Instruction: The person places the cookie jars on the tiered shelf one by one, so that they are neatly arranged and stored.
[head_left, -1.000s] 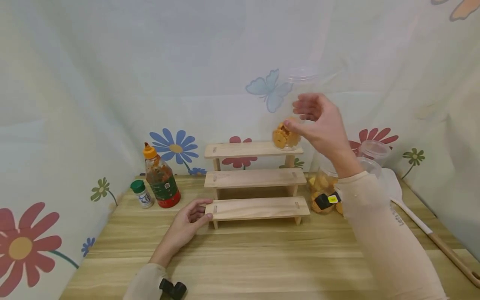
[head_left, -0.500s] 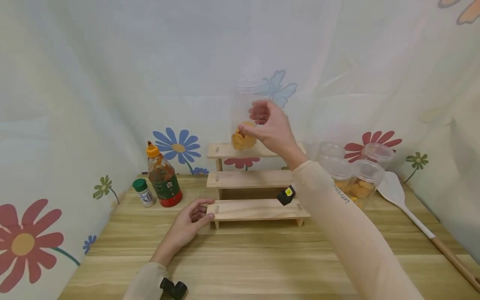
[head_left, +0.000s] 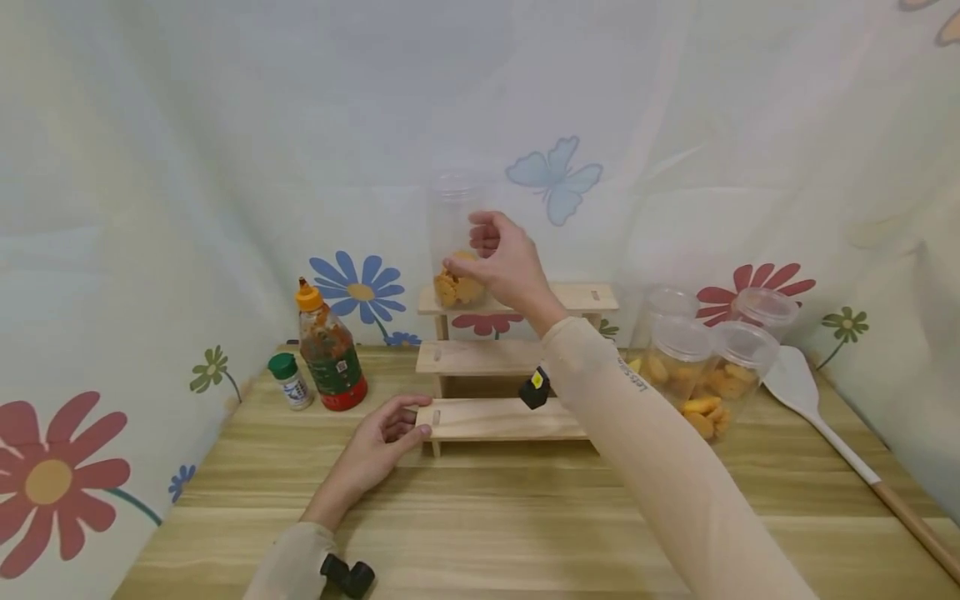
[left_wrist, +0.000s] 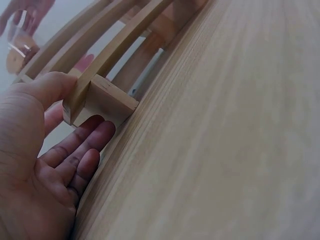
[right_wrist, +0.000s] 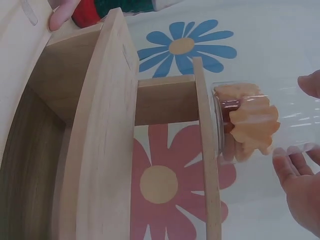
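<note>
A three-step wooden shelf stands on the table. My right hand holds a clear lidded jar upright at the left end of its top step, thumb on one side and fingers on the other. Ruffled orange-brown cookies fill the bottom of that jar. Its base is right at the top board in the right wrist view. Low on the left, my left hand grips the end of the bottom step, the thumb above and the fingers curled beneath.
Several clear jars of snacks cluster right of the shelf, partly behind my right sleeve. Beyond them lies a white spatula with a wooden handle. A red sauce bottle and a green-capped shaker stand left. A flowered cloth hangs behind.
My right hand has carried the cookie jar leftward along the top step, from its right end to its left end. The left hand keeps its grip on the bottom step.
</note>
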